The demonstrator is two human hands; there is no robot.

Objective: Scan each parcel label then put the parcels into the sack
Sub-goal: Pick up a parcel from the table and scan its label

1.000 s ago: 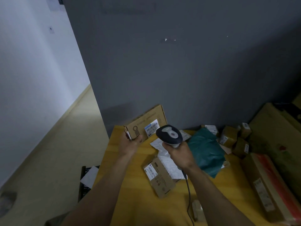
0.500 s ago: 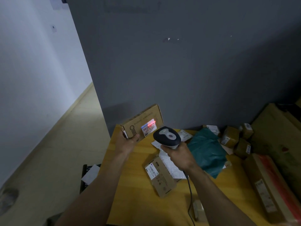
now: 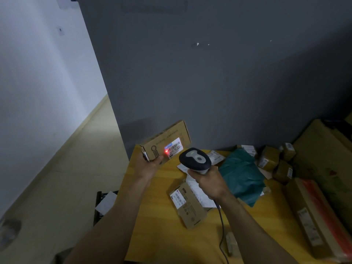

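The left hand [image 3: 147, 166] grips a cardboard box [image 3: 167, 142] by its end, lifted above the tabletop [image 3: 162, 241]. The right hand [image 3: 208, 182] is wrapped round a barcode scanner [image 3: 195, 159], whose red light falls on the box's label [image 3: 172, 147]. A smaller labelled box [image 3: 187, 205] and a green mailer bag [image 3: 242, 174] lie nearby.

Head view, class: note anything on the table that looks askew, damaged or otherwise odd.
Nothing looks damaged or spilled, only jumbled: a flat cardboard box sits askew, partly over a white mailer, near a crumpled green bag. The scanner throws its red spot on the left edge of the held box's label.
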